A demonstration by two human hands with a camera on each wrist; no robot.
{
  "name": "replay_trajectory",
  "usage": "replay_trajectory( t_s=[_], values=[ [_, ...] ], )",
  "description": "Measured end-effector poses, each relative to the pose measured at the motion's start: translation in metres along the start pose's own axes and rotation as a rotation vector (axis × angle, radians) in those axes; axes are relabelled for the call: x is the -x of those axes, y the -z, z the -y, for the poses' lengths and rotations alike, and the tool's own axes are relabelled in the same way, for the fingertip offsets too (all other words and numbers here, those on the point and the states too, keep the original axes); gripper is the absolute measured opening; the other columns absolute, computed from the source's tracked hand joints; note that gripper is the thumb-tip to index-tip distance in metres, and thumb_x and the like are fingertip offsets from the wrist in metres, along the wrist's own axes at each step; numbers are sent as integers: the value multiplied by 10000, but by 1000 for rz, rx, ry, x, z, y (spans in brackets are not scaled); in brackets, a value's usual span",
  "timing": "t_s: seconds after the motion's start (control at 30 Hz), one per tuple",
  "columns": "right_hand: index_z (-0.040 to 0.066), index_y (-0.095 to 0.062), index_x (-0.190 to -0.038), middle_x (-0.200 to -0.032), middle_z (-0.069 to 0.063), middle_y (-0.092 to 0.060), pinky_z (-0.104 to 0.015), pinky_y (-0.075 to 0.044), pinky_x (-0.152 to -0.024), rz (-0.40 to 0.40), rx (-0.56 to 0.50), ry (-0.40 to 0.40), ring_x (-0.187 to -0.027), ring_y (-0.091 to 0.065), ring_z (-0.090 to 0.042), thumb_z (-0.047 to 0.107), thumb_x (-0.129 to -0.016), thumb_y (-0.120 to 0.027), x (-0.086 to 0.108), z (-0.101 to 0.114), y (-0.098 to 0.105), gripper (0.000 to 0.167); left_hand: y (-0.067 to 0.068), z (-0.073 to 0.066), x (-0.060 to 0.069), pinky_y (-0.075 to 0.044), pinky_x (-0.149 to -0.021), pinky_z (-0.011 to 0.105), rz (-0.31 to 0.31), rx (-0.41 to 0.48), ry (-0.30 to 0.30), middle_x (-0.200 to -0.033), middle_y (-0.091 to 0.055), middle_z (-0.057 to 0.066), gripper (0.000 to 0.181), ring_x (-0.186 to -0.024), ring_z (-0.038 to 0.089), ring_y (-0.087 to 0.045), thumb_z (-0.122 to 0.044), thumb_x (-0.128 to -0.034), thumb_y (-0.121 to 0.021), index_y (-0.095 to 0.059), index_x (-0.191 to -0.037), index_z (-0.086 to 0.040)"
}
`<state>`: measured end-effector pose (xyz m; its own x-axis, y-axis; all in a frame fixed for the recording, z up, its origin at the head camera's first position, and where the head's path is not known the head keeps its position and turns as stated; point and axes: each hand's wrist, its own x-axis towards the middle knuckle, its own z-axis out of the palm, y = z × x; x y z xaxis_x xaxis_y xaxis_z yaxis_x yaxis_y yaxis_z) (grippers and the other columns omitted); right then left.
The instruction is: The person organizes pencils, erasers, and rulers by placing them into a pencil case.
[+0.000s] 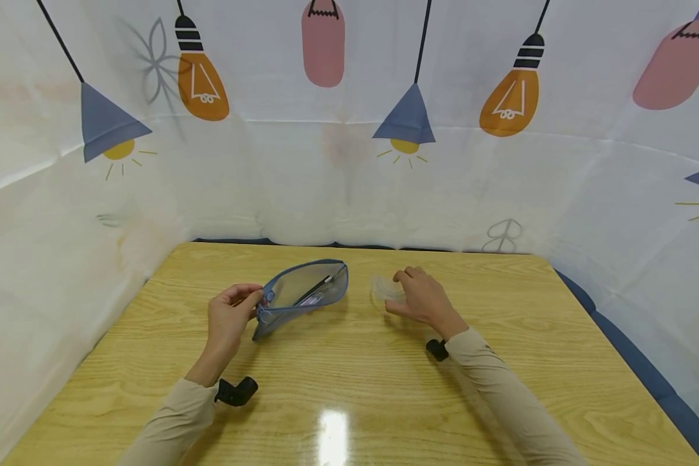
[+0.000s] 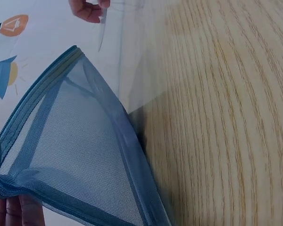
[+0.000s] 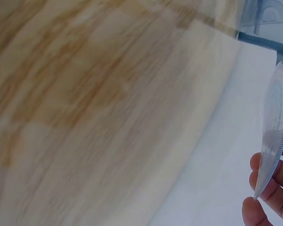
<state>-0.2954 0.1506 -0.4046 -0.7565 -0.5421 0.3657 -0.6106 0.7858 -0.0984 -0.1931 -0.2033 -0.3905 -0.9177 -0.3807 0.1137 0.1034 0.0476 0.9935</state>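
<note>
My left hand [image 1: 228, 320] pinches one end of a blue mesh zipper pouch [image 1: 274, 318] and holds it up off the table, its mouth spread apart. Through the mesh I see a dark pen or pencil [image 1: 313, 290] and other small items, too blurred to name. To the right of the pouch, my right hand [image 1: 424, 296] grips a clear plastic protractor [image 3: 275, 127] between thumb and fingers. Seen nearly edge-on in the right wrist view, it shows printed tick marks along its rim. In the left wrist view, fingers [image 2: 30, 212] grip the pouch's corner beside a zipper pull ring.
Both hands are over a wooden table [image 1: 338, 369] with a light-coloured grain. A white cloth [image 1: 338, 181] printed with lamps and bulbs hangs around its back and sides. A black wrist camera [image 1: 237, 391] sits on the left sleeve, another [image 1: 437, 349] on the right.
</note>
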Motion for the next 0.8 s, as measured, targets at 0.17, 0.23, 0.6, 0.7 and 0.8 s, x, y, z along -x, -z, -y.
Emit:
replay_trajectory(
  t_s=[0.17, 0.23, 0.6, 0.7, 0.8],
  values=[
    [32, -659, -1094, -1035, -114, -613, -428, -515, -699, -21, 14, 11, -932, -567, -296, 450, -833, -665, 2, 1, 3, 493, -2, 0, 1, -510, -601, 218, -7, -52, -47, -823, -664, 12, 211, -718, 106, -610, -102, -915, -687, -685, -1047, 62],
    [29, -663, -1089, -1031, -111, -614, -431, -516, -701, -28, 15, 16, -932, -568, -296, 448, -831, -666, 2, 1, 3, 492, -3, 1, 2, -486, -575, 223, -9, -72, -65, -830, -666, 16, 195, -715, 106, -603, -101, -915, -689, -693, -1035, 53],
    [28, -677, -1071, -1015, -105, -613, -432, -518, -706, -59, -4, 36, -910, -578, -285, 456, -827, -661, 5, 4, 6, 493, -7, 4, 1, -498, -609, 201, -13, -81, -70, -880, -680, 73, 177, -730, 108, -636, -81, -904, -696, -698, -1018, 54],
    [31, -680, -1067, -1014, -101, -614, -429, -520, -699, -74, -14, 39, -902, -581, -280, 455, -826, -664, 7, 4, 6, 488, -8, 4, 1, -497, -588, 198, -16, -73, -58, -861, -674, 50, 180, -714, 100, -629, -80, -901, -698, -696, -1019, 56],
    [31, -677, -1070, -1013, -100, -610, -428, -518, -686, -84, -30, 39, -895, -577, -273, 453, -821, -676, 8, 5, 8, 490, -9, 3, 1, -505, -570, 196, -19, -55, -43, -834, -668, 20, 184, -696, 89, -619, -73, -899, -698, -692, -1025, 61]
  ],
)
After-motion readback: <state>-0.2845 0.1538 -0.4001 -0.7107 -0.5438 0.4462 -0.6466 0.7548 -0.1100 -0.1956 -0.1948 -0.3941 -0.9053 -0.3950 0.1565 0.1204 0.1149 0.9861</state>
